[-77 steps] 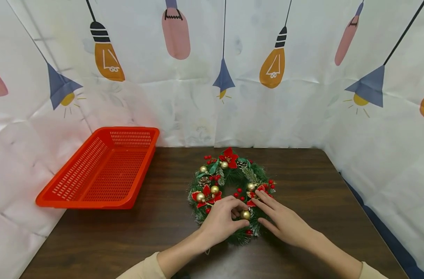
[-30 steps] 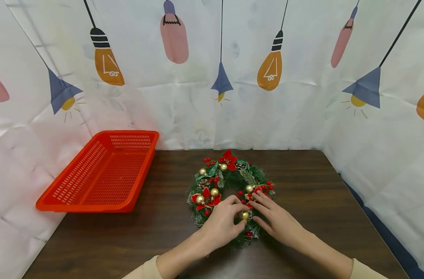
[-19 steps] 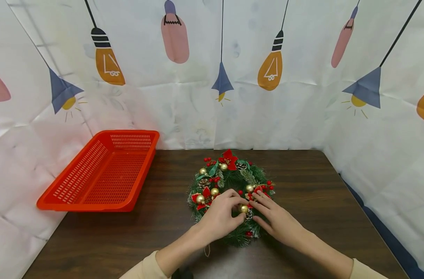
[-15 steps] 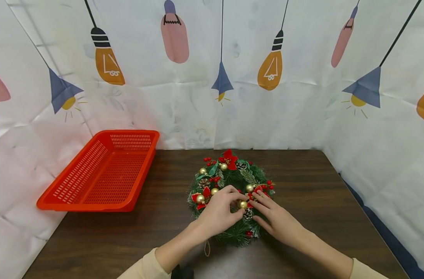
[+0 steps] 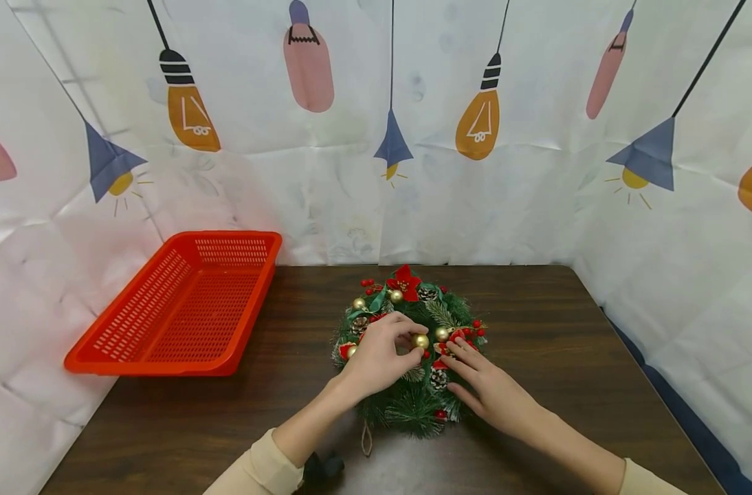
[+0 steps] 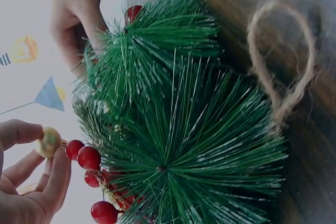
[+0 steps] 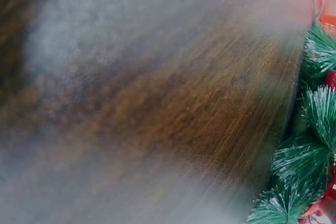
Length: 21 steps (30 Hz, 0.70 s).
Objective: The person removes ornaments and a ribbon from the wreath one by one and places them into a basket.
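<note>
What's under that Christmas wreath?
The brown table is under the wreath, and a twine loop pokes out at its near edge. Anything else beneath is covered, so I can't tell.

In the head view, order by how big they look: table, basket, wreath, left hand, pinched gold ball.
1. Table
2. Basket and wreath: too alike to rank; wreath partly covered
3. Left hand
4. Gold ball

The head view is evenly bright, with pale glare on the worktop. The right wrist view is hazy and blurred.
</note>
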{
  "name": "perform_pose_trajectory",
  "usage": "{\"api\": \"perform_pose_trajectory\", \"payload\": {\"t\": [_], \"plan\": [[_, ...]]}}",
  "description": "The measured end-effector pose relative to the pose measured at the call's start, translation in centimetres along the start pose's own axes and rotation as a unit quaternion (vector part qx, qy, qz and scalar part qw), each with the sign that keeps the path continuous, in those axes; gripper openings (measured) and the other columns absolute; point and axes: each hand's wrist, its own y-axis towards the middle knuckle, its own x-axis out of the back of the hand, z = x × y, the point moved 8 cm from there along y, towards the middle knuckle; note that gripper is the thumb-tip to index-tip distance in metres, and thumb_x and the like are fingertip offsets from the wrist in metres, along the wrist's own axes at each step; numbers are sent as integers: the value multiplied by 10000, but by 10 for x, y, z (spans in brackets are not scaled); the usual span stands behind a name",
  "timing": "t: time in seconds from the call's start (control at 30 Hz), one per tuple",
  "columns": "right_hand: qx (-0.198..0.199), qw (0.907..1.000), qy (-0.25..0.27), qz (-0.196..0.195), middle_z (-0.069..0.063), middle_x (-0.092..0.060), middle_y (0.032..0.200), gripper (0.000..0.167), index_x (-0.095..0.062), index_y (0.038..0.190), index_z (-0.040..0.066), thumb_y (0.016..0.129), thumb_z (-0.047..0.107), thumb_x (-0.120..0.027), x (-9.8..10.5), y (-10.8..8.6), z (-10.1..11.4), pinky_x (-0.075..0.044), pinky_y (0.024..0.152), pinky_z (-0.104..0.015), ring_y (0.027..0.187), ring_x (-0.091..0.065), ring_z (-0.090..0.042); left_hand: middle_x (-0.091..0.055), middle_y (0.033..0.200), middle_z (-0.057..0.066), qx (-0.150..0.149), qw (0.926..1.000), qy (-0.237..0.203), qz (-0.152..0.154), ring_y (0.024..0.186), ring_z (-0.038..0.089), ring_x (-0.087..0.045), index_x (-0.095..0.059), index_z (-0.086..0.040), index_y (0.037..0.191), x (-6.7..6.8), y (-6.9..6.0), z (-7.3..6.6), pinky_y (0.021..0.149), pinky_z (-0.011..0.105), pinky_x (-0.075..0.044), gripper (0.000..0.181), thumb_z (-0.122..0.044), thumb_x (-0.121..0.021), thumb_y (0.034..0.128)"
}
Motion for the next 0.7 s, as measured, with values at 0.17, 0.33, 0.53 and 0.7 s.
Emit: {"api": "perform_pose_trajectory", "payload": {"t": [0.17,0.33,0.53,0.7], "plan": [[-2,10000,-11,17,-196,-486,1521,515,-626,1398,25,946,224,-772,0,0,0,-487,1017,-495,1441,-403,-356,-628,1072,44,23,10000,23,-46,892,170,-672,-739,-21,1167,4,5,3,814,351,-592,229,-34,-714,939],[-58,10000,-9,79,-191,-477,1530,520,-618,1409,31,952,232,-766,-1,0,-1,-480,1025,-497,1452,-389,-350,-638,1092,63,62,9999,109,-21,893,188,-664,-738,-24,1172,6,10,7,802,389,-591,234,-51,-714,941],[-59,9999,-8,117,-189,-472,1534,525,-612,1416,32,955,233,-762,-2,0,-2,-480,1026,-499,1455,-383,-350,-649,1084,52,167,9997,169,101,890,150,-651,-739,-27,1172,7,16,14,772,278,-579,233,-48,-708,942],[-59,9999,-19,127,-182,-469,1539,526,-609,1419,33,956,233,-761,-2,0,-2,-481,1025,-495,1456,-382,-345,-663,1080,51,322,9989,287,164,888,170,-663,-739,-25,1171,9,20,18,752,258,-565,230,-50,-700,946]]}}
